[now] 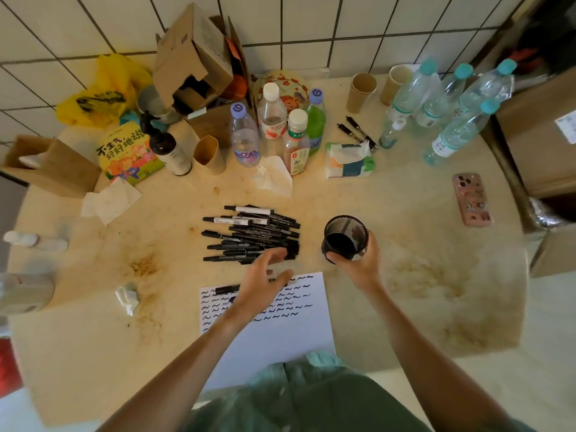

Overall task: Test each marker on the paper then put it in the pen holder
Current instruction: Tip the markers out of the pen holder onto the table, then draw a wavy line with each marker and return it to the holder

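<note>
Both bare forearms reached forward from the lower edge of the view. The left hand (263, 277) hovered palm down with its fingers spread and loosely bent, and whether it touched anything could not be told. The right hand (358, 260) stood further right, thumb and fingers curled round the pen holder (345, 238).

Stained beige table (405, 307): marker pile (252, 235), paper (296, 332), phone (472, 199), bottles (448, 104).

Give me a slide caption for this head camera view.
Right hand grips the empty mesh pen holder as the left hand reaches into the marker pile.
</note>
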